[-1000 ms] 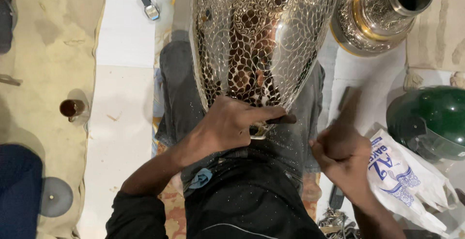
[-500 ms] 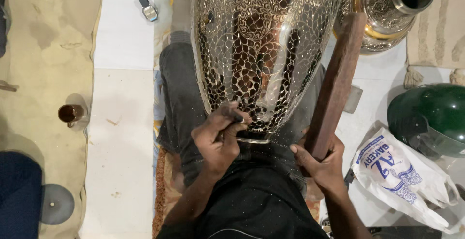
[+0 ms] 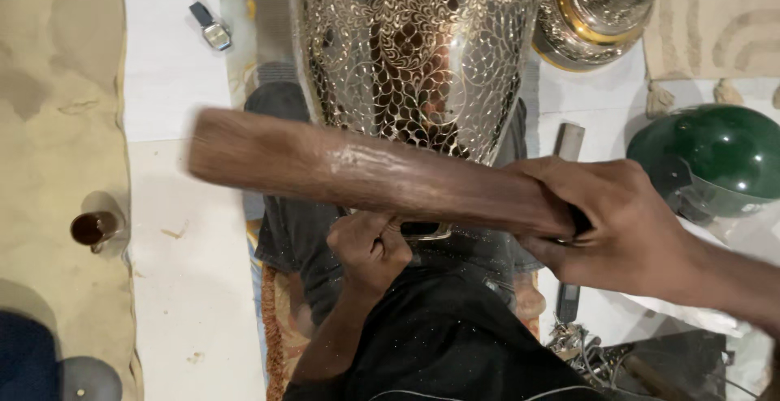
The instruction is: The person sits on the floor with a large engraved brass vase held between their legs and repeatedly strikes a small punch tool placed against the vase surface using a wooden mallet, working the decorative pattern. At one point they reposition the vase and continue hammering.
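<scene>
The right hand (image 3: pixel 626 234) has its fingers (image 3: pixel 561 182) clenched around the end of a long wooden mallet (image 3: pixel 366 175), which now lies nearly level across the view, its far end blurred out to the left; half a second ago the same piece of wood stood almost upright beside the vessel, so it has been swung over and across in front of the work. The left hand (image 3: pixel 370 247) is curled into a closed grip just under the mallet, fingers (image 3: pixel 390 230) pinched around a small dark punch-like tool (image 3: pixel 422 228) whose tip meets the narrow lower end of the vessel; it has kept close to the same spot it held earlier. That vessel, a large silver-coloured metal vase (image 3: pixel 414 52) covered in fine engraved scrollwork with dark cut-out patches, rests on the person's lap and stretches away toward the top of the view. The shift reads as a striking stroke, wood coming over the held tool, so the chasing of the pattern seems to be in mid-blow. Further out, a second ornate metal pot (image 3: pixel 601 7) with a gold band lies upper right, a green helmet (image 3: pixel 715 157) right, a small cup (image 3: pixel 93 228) of dark liquid left, and a wristwatch (image 3: pixel 211 27) on the white floor covering (image 3: pixel 175 287)
</scene>
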